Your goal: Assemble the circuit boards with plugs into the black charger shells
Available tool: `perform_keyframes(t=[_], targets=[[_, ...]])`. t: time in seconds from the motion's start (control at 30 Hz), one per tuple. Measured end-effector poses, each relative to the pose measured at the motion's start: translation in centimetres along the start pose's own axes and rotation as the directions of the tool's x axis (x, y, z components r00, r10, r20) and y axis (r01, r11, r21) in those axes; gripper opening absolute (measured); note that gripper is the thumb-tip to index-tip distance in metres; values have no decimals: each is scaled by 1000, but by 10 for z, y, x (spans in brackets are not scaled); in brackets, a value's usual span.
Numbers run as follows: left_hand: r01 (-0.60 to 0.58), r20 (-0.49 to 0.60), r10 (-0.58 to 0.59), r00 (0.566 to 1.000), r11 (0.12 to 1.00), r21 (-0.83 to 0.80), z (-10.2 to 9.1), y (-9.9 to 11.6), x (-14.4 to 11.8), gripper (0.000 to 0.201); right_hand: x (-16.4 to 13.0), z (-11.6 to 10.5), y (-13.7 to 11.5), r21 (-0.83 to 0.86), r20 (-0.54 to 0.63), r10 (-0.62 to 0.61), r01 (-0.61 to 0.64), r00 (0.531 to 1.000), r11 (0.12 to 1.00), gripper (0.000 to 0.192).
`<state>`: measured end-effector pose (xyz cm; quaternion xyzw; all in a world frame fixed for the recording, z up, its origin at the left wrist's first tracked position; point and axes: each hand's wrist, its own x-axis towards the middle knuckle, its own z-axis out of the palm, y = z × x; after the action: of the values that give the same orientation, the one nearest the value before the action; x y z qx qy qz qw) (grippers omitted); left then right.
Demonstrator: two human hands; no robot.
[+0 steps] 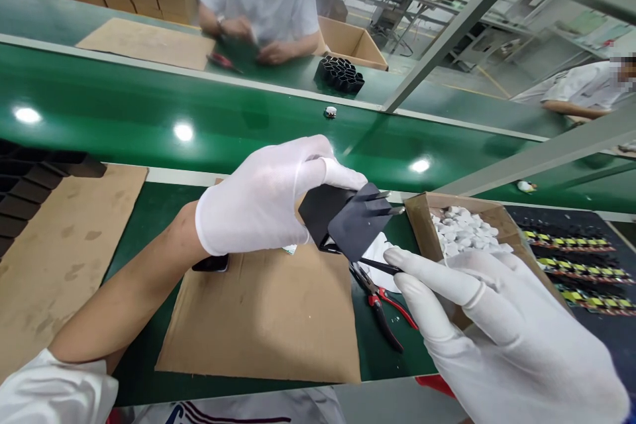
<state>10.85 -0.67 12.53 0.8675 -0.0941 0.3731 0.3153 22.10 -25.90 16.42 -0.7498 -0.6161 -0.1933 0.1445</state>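
Observation:
My left hand (pixel 263 195), in a white glove, grips a black charger housing (pixel 320 212) above the cardboard sheet. At its near end sits a dark plug face (pixel 358 225) with two metal pins pointing right; a gap shows along the lower edge, between face and housing. My right hand (pixel 501 324), gloved too, pinches slim black tweezers (pixel 380 266) between thumb and fingers. Their tip reaches to that gap; whether it goes inside is hidden. Below the tweezers lie red-and-black pliers (pixel 380 311) beside a white cloth-like piece (pixel 380 255).
A cardboard sheet (pixel 268 331) covers the bench before me. On the right are a box (pixel 420 218) of small white pieces (pixel 462 228) and rows of circuit boards (pixel 581 265). Black housings (pixel 24 185) stand left. Across the green conveyor (pixel 238 112) sits a person (pixel 263 0).

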Motion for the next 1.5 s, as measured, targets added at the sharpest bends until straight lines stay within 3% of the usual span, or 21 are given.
perform_keyframes(t=[0.2, 0.4, 0.63, 0.7, 0.9, 1.03, 1.33, 1.5], targets=[[4, 1, -4, 1000, 1000, 12, -1, 2, 1, 30, 0, 6, 2, 136, -27, 44, -40, 999, 990, 25], [16, 14, -16, 1000, 1000, -22, -3, 3, 2, 28, 4, 12, 1, 133, -29, 55, -50, 998, 990, 27], [44, -22, -44, 999, 999, 4, -1, 3, 2, 29, 0, 16, -2, 381, -88, 221, -172, 971, 908, 39], [54, -38, -53, 998, 998, 22, -1, 3, 1, 29, -1, 16, -3, 337, -122, 236, -184, 964, 923, 41], [80, -18, -79, 997, 995, 58, 1, 1, 4, 30, 6, 9, -13, -21, -137, 222, -227, 965, 974, 27], [98, -5, -98, 995, 995, -2, 3, -5, 5, 34, 10, 8, -10, 50, -154, 259, -254, 954, 966, 17], [234, 46, -233, 971, 972, -21, 8, -22, 6, 37, 18, 47, -5, 303, -79, 443, -402, 893, 864, 19], [265, 7, -266, 964, 963, 48, 8, -36, 4, 33, 27, 69, -4, 455, -98, 594, -495, 798, 740, 24]])
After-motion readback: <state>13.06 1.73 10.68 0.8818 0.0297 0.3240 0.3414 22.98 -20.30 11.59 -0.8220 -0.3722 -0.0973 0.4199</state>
